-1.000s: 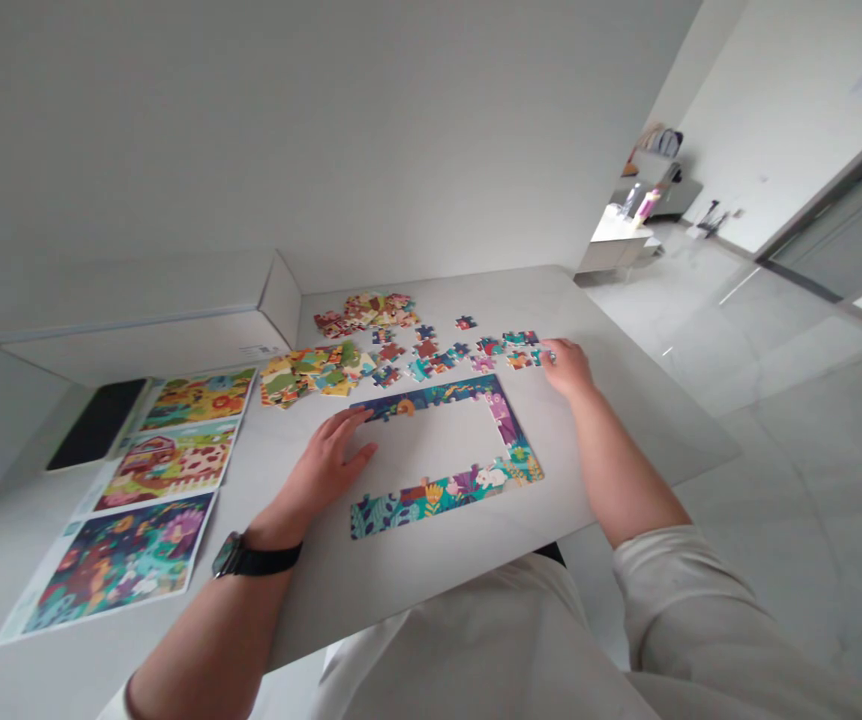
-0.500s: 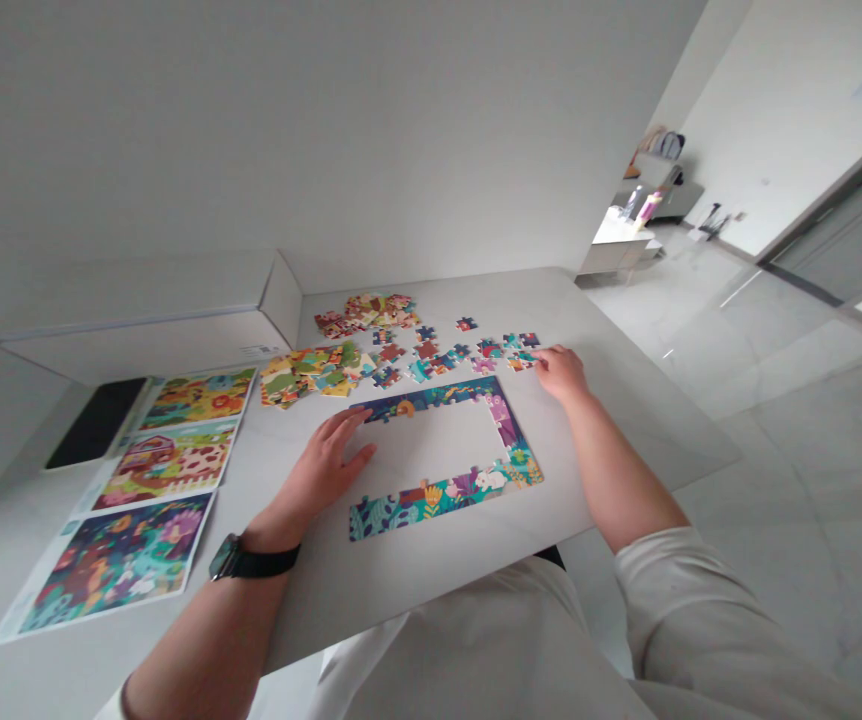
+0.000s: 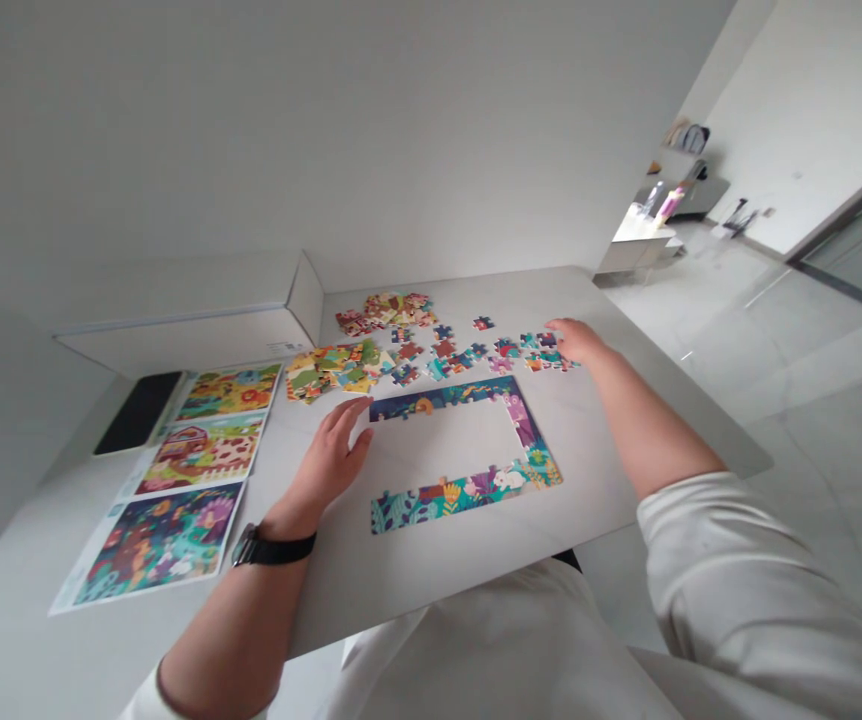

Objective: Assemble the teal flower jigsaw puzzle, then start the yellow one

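Note:
A partly built puzzle border (image 3: 468, 440) lies on the white table (image 3: 626, 400), its top, right and bottom sides joined. My left hand (image 3: 330, 460) rests flat on the table at the border's open left end, fingers stretched out, a black watch on the wrist. My right hand (image 3: 577, 342) reaches to the far right end of a row of loose dark pieces (image 3: 476, 355) and touches the pieces there; its fingers are curled down, and what they hold, if anything, is hidden.
Piles of yellow-green pieces (image 3: 330, 368) and reddish pieces (image 3: 386, 310) lie behind the border. A white box (image 3: 198, 320) stands at the back left. Three picture sheets (image 3: 198, 455) and a black phone (image 3: 138, 425) lie on the left. The table's right edge is near my right arm.
My right hand has shifted slightly farther away along the row of loose pieces. My left hand has stayed put. The camera has turned a little left.

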Demonstrator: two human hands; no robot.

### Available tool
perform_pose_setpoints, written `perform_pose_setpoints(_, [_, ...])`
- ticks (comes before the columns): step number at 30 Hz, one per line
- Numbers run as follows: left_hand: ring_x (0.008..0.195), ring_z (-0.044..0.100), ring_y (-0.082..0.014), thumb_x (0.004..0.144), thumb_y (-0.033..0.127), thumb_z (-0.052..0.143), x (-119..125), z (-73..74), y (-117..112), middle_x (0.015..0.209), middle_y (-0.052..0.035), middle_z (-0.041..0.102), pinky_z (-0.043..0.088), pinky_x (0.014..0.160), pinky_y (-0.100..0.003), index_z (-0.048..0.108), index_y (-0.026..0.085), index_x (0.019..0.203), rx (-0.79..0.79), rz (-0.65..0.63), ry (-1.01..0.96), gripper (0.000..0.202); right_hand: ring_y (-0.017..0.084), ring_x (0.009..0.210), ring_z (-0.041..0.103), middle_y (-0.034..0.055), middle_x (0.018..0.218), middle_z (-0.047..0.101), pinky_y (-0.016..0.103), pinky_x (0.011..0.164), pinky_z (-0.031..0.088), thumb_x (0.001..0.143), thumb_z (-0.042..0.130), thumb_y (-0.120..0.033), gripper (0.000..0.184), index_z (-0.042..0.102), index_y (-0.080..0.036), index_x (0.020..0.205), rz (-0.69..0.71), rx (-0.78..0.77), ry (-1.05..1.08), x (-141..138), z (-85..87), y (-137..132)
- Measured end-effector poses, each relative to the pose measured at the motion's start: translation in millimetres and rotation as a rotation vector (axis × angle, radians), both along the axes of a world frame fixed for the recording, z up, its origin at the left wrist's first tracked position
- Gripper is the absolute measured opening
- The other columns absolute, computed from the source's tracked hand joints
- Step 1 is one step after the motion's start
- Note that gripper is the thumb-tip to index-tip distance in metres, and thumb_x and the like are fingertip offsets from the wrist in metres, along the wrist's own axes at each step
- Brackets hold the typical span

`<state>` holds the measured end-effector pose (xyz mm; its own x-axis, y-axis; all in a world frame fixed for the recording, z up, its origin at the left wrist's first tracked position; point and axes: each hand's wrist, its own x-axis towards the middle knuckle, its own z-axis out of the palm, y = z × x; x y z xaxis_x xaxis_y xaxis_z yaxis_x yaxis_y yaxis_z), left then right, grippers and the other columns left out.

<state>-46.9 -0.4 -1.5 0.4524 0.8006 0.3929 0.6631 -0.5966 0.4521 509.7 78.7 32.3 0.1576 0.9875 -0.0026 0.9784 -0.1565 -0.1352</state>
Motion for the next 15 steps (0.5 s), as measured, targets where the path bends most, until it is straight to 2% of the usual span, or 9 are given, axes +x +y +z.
perform_pose_setpoints(4, [0.147,0.06,-0.032,0.11,0.037,0.049,0,0.2,-1,0.156,-0.0158,0.064,0.05,0.126,-0.054,0.055,0.022,0.158,-0.011,0.023,-0.007,0.05,0.028,0.137,0.069,0.0137,0.156,0.069,0.035,0.118,0.051,0.083,0.07,-0.003,0.076,0.065,-0.02,0.157,0.06,-0.142,-0.018,5,7.0,18])
perform_pose_setpoints(9, [0.149,0.059,-0.0323,0.109,0.039,0.052,-2,0.3,-1,0.157,-0.0159,0.063,0.05,0.126,-0.054,0.054,0.022,0.159,-0.021,0.049,-0.025,0.052,0.029,0.116,0.076,0.0163,0.138,0.077,0.036,0.104,0.057,0.076,0.086,-0.016,0.069,0.076,-0.021,0.144,0.027,-0.093,-0.045,11,8.9,22])
perform_pose_setpoints(12, [0.149,0.058,-0.0333,0.108,0.039,0.054,-2,2.7,-2,0.157,-0.016,0.063,0.049,0.126,-0.055,0.053,0.023,0.16,-0.034,0.074,-0.029,0.055,0.027,0.099,0.076,0.0138,0.114,0.081,0.035,0.092,0.058,0.073,0.09,-0.024,0.05,0.084,-0.019,0.122,-0.008,-0.006,-0.049,18,9.6,16])
perform_pose_setpoints(15, [0.148,0.058,-0.0338,0.107,0.038,0.056,0,6.0,-5,0.156,-0.0166,0.063,0.048,0.127,-0.056,0.053,0.022,0.16,-0.027,0.09,-0.032,0.056,0.024,0.085,0.073,0.0069,0.088,0.08,0.033,0.08,0.054,0.08,0.083,-0.029,0.021,0.084,-0.021,0.099,-0.047,0.053,0.055,21,15.0,6])
